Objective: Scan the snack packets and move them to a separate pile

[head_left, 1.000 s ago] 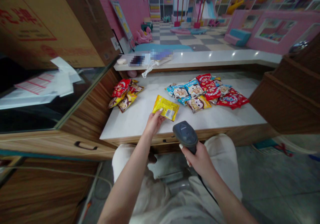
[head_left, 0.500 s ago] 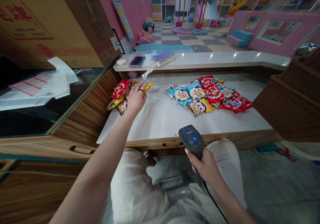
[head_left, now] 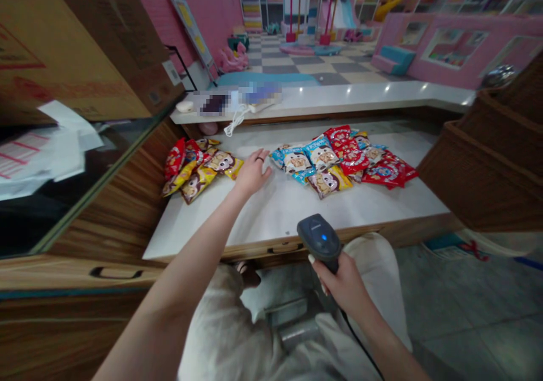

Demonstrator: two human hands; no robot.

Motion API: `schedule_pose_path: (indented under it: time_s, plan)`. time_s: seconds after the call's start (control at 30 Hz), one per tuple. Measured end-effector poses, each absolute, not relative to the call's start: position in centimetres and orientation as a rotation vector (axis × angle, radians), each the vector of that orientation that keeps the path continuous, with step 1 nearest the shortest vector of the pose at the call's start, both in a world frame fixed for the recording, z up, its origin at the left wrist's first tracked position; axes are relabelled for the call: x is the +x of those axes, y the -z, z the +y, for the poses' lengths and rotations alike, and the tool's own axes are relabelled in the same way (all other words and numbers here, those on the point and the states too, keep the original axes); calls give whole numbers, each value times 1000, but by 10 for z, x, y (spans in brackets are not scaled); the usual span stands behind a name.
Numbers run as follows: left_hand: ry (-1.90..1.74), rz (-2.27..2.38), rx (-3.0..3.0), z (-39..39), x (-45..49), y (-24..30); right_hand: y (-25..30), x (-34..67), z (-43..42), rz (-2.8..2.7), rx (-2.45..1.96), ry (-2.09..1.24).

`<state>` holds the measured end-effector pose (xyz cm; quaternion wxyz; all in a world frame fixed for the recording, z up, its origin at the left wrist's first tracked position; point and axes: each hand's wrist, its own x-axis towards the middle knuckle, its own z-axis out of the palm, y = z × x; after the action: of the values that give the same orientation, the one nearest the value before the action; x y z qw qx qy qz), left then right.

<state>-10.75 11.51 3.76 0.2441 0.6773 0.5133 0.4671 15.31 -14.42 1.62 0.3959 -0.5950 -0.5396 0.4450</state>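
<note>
My left hand point(head_left: 253, 171) hovers over the white counter point(head_left: 271, 211), fingers spread and holding nothing, between two heaps of snack packets. The left heap point(head_left: 195, 168) of red and yellow packets lies just to its left. The right heap point(head_left: 339, 157) of blue, red and yellow packets lies to its right, its nearest blue packet close to my fingertips. My right hand point(head_left: 344, 282) grips a dark grey barcode scanner point(head_left: 319, 238) by its handle, below the counter's front edge, a blue light lit on the scanner's head.
A large cardboard box point(head_left: 76, 47) and loose papers point(head_left: 46, 143) sit on a glass-topped cabinet at the left. A wooden shelf unit point(head_left: 492, 154) stands at the right. A raised white ledge point(head_left: 339, 95) runs behind the counter. A drawer handle point(head_left: 115, 272) shows at lower left.
My left hand carried the yellow packet to the left heap, let go of it, and has moved back right toward the other heap. The scanner stayed in my right hand.
</note>
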Motion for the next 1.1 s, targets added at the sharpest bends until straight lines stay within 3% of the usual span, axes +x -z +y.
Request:
schedule_pose_path:
  time_s: [0.2, 0.43, 0.63, 0.8, 0.97, 1.1]
  plan:
    - [-1219, 1147, 1845, 131, -28, -19, -19, 161, -146, -1335, -1528, -1150]
    - [-1247, 1097, 1661, 133, -22, -16, -16, 166, -147, -1301, -1522, -1142]
    - [-1373, 1012, 1528, 91, -39, -23, -18, 159, -151, -1322, -1502, -1158]
    - [-1501, 937, 986, 43, -51, -16, -21, 155, -154, -1343, -1480, -1133]
    - [-1453, 863, 458, 1, -57, -14, -21, 152, -158, -1381, -1455, -1106]
    - [-1406, 887, 398, -15, -56, -11, -22, 148, -162, -1417, -1436, -1066]
